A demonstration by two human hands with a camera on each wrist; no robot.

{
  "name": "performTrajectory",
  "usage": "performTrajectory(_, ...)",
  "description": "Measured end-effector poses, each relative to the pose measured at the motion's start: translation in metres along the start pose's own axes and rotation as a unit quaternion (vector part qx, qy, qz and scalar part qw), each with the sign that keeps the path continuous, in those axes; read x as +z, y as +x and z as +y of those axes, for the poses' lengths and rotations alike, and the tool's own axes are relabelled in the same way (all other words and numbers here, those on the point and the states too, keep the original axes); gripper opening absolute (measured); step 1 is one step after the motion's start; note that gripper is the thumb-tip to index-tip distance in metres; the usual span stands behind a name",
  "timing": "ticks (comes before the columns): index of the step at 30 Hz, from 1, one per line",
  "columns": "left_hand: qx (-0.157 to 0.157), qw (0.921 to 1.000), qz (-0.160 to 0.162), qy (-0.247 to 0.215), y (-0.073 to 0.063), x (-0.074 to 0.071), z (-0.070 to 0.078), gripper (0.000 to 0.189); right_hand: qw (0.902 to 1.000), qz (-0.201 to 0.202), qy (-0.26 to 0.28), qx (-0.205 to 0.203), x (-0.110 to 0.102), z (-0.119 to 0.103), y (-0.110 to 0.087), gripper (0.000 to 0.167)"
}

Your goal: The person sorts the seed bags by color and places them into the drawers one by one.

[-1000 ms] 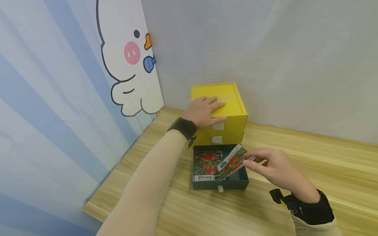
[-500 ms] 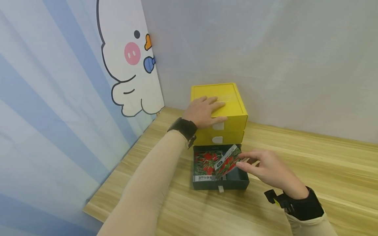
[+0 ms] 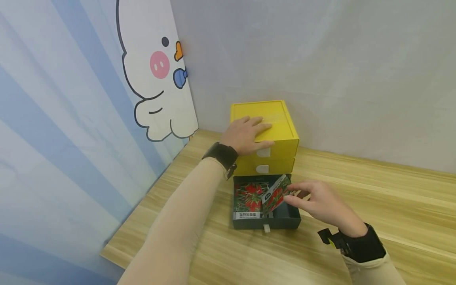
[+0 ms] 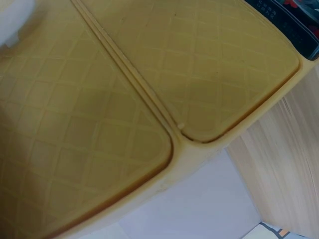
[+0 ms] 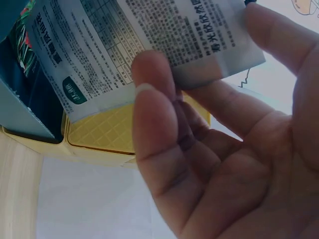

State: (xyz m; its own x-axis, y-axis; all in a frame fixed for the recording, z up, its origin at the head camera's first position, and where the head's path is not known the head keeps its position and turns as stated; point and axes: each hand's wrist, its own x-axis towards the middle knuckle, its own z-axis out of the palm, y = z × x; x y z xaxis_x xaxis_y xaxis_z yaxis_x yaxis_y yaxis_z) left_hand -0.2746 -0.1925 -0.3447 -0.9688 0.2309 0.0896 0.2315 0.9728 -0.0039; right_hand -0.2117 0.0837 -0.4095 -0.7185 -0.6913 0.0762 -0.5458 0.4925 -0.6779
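Note:
My left hand (image 3: 244,136) rests flat on top of a yellow two-drawer box (image 3: 281,130), fingers spread. In front of the box stands a dark green open box (image 3: 293,222) with a small pale tab at its front. Inside its left side lies a seed packet (image 3: 249,196) printed with red flowers. My right hand (image 3: 322,206) pinches a second seed packet (image 3: 275,194) by its right edge, tilted over the box's right side. In the right wrist view, the held packet's back (image 5: 119,50) shows dense printed text and a dark green logo.
The wooden table (image 3: 356,182) extends to the right, and its left edge runs beside a blue-striped curtain (image 3: 71,118). A white cartoon duck panel (image 3: 156,91) stands at the back left. A grey-white backdrop (image 3: 338,71) rises behind the yellow box.
My right hand has shifted slightly left with the pinched seed packet, bringing it further over the dark green box. My left hand has stayed on the yellow box.

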Motion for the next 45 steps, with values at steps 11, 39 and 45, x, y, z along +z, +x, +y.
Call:
performTrajectory(11, 0.005, 1.0, 0.005, -0.002, -0.003, -0.002, 0.002, 0.071, 0.9992, -0.032, -0.016, 0.016, 0.0, -0.003, -0.002, 0.043)
performTrajectory(39, 0.004, 1.0, 0.004, -0.003, -0.005, -0.004, 0.002, 0.071, 0.9931, -0.083, -0.071, 0.042, 0.007, 0.005, 0.003, 0.046)
performTrajectory(45, 0.006, 1.0, 0.007, 0.001, -0.004, -0.002, 0.001, 0.071, 0.9928, -0.08, -0.081, 0.036, 0.013, 0.01, 0.006, 0.056)
